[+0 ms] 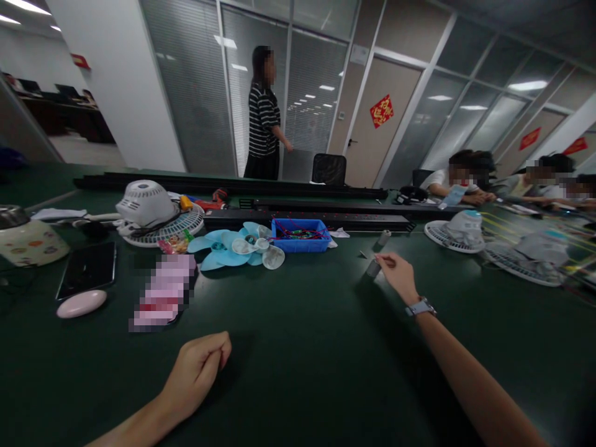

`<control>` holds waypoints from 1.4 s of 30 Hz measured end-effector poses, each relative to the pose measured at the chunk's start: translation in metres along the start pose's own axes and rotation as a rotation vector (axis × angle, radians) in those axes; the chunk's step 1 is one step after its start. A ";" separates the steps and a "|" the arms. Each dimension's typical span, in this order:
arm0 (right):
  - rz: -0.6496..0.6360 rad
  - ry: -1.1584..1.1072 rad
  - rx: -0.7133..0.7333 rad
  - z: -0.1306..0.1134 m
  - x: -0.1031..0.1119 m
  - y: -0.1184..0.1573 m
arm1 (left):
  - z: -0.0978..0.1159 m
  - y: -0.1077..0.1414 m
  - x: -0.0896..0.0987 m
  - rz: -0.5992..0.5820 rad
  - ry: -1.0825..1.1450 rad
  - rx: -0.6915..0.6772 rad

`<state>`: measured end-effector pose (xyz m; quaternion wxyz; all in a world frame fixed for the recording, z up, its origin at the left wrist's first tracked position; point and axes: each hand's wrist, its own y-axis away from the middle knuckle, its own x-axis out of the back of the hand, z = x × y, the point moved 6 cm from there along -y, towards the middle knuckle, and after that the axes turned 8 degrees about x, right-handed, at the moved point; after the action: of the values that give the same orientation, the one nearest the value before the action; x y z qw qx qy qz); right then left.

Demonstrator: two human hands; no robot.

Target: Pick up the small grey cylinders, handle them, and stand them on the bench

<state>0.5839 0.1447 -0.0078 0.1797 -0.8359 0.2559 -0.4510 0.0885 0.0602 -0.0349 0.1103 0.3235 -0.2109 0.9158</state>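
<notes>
My right hand (395,273), with a watch on the wrist, reaches over the right part of the green table and pinches a small grey metal cylinder (373,268) by its upper end. Just beyond it a second grey cylinder (384,238) stands upright. A thin small piece (363,254) lies beside them; its kind is too small to tell. My left hand (198,372) rests on the near left of the table, closed in a loose fist, with nothing visible in it.
A blue bin (302,236) with wires, light-blue fan blades (223,247) and a fan head (148,205) lie ahead. At left are a phone (167,288), a tablet (88,270) and a pink mouse-shaped object (82,304). Other people sit far right; one person (264,118) stands behind.
</notes>
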 end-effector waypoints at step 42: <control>-0.614 -0.770 0.267 -0.226 -0.119 0.119 | 0.028 -0.073 -0.042 0.073 0.172 0.060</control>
<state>0.3061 0.1031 -0.0302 0.2253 -0.9479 -0.1462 -0.1710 0.1602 0.1098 -0.0192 0.0847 0.2388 -0.1850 0.9495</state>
